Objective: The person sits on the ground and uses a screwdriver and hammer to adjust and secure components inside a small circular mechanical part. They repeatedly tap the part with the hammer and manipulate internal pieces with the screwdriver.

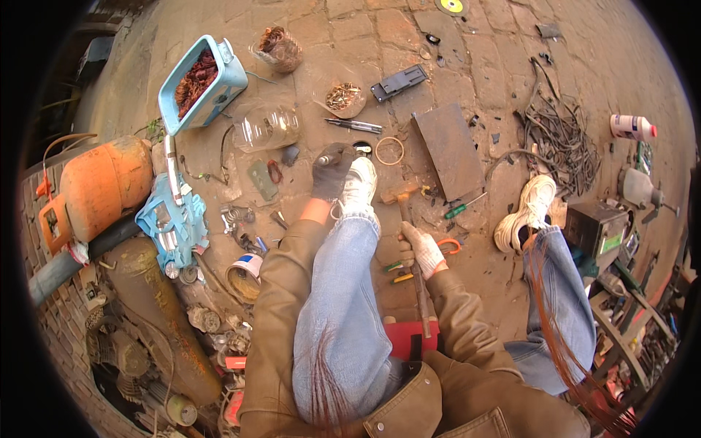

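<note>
Brick-paved ground [485, 288], scrap scattered about. Hammer [421, 296] between left shoe [358, 188] and right shoe [537, 198], head far, handle running near. Right hand [423, 248], pale glove: fingers clamped around handle. Left hand [331, 174], dark glove, beside left shoe; cannot tell whether fingers grip anything. Hammer probably head-heavy, stiff, sturdy; mid-handle hold should give control, near end more leverage.

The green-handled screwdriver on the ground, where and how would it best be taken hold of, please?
Probably by its thick green handle, from above and the person's near side: the screwdriver lies with that end toward the right hand, its thin shaft pointing away. That hand holds the hammer.
</note>
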`<action>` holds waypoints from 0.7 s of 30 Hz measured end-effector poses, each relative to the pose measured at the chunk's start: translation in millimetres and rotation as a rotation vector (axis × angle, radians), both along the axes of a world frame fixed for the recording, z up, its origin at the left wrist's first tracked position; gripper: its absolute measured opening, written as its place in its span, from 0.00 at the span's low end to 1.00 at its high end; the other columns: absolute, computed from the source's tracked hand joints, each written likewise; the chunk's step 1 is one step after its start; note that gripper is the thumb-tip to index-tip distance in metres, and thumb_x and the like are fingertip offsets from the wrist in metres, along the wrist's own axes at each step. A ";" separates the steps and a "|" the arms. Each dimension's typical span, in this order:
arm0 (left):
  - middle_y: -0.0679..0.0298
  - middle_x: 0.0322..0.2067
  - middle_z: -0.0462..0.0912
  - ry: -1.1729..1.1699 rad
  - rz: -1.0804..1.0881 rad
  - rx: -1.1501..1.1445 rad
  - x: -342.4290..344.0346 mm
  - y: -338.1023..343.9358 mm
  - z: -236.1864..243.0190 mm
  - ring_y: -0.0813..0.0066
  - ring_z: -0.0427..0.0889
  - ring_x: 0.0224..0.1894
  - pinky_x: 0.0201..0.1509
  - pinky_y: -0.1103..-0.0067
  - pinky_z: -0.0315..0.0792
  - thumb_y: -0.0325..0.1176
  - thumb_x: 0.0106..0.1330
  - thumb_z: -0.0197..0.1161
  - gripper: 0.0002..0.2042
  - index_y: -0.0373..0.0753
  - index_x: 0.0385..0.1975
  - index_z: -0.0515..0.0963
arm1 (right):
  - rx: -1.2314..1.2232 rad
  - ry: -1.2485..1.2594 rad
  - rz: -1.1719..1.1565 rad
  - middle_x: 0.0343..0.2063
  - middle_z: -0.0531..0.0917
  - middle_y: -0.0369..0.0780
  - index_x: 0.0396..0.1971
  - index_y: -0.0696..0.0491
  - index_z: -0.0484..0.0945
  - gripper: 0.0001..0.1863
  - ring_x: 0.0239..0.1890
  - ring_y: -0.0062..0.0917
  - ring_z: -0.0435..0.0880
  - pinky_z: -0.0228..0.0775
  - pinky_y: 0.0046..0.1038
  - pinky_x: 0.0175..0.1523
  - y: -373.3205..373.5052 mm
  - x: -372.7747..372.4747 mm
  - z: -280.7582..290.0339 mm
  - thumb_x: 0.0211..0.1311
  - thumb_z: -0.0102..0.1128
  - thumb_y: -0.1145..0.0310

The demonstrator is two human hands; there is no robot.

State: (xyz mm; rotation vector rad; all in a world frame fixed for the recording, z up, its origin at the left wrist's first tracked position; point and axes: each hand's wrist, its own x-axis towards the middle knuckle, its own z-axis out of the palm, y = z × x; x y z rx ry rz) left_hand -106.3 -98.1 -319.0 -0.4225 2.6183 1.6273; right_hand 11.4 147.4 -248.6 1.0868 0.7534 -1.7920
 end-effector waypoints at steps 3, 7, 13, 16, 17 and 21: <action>0.61 0.29 0.82 -0.006 0.071 0.127 1.5 10.5 -1.2 0.74 0.81 0.34 0.39 0.79 0.74 0.33 0.64 0.63 0.06 0.39 0.35 0.81 | 0.736 0.799 0.468 0.19 0.73 0.32 0.34 0.54 0.74 0.16 0.16 0.17 0.68 0.62 0.21 0.20 -9.0 -12.2 30.7 0.69 0.56 0.55; 0.64 0.27 0.78 0.081 0.147 0.334 7.2 23.4 4.3 0.78 0.75 0.31 0.37 0.79 0.72 0.31 0.64 0.62 0.04 0.39 0.32 0.78 | 0.622 0.742 0.305 0.13 0.66 0.30 0.28 0.53 0.72 0.29 0.11 0.15 0.58 0.49 0.20 0.17 -6.6 -37.4 75.3 0.71 0.44 0.39; 0.57 0.22 0.75 0.028 0.125 0.191 -3.8 36.1 -10.1 0.63 0.72 0.25 0.33 0.71 0.70 0.37 0.66 0.56 0.09 0.39 0.27 0.74 | 0.722 1.327 0.553 0.20 0.74 0.39 0.31 0.57 0.74 0.18 0.18 0.24 0.70 0.62 0.30 0.23 -6.1 -94.9 140.2 0.73 0.44 0.58; 0.51 0.25 0.79 0.357 0.169 0.116 -6.2 43.1 -19.4 0.51 0.78 0.29 0.36 0.63 0.72 0.46 0.66 0.56 0.15 0.39 0.27 0.76 | 0.633 1.488 0.569 0.23 0.77 0.43 0.33 0.58 0.74 0.11 0.21 0.31 0.76 0.69 0.33 0.26 -15.2 -86.0 153.6 0.70 0.47 0.67; 0.51 0.26 0.79 0.293 0.178 0.035 -6.3 44.4 -20.3 0.49 0.78 0.30 0.37 0.61 0.72 0.48 0.66 0.56 0.17 0.39 0.28 0.76 | 0.710 1.512 0.667 0.23 0.76 0.44 0.34 0.58 0.74 0.09 0.21 0.33 0.77 0.69 0.33 0.25 -21.1 -80.4 152.0 0.68 0.47 0.69; 0.52 0.29 0.81 0.155 0.118 -0.094 -6.0 44.2 -17.2 0.47 0.80 0.36 0.40 0.61 0.74 0.50 0.63 0.57 0.16 0.43 0.30 0.78 | 1.021 1.637 0.907 0.15 0.69 0.41 0.24 0.60 0.72 0.26 0.16 0.27 0.70 0.62 0.30 0.22 -49.6 -84.2 119.7 0.76 0.41 0.53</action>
